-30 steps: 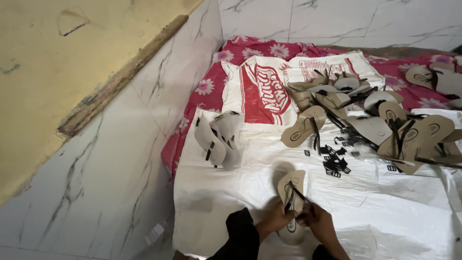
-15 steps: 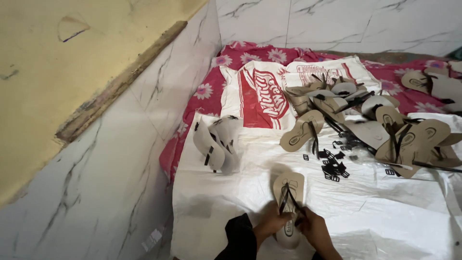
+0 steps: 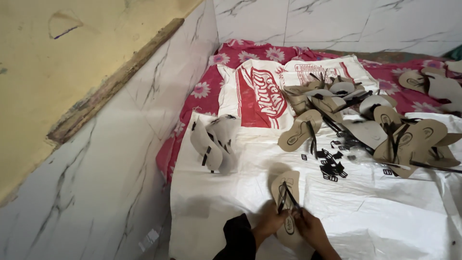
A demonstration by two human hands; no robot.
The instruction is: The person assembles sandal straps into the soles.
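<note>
Hands [image 3: 292, 225] keep their grip on the tan sandal [image 3: 286, 202], strap [image 3: 288, 195] unchanged since earlier.

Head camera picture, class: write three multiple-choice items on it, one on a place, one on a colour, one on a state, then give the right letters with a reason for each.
1. Where does the small stack of sandals stand?
A. Near the marble wall, left of the hands
B. On the big heap at the right
C. On the yellow plaster

2. What colour is the strap of the sandal being worked on?
A. White
B. Black
C. Red

3. How is the tan sandal held?
A. By one hand only
B. Lying untouched
C. By both hands

Answers: 1 A, the stack sits apart beside the wall. 2 B, the strap shows black against the tan sole. 3 C, the left hand and right hand both grip it.
</note>
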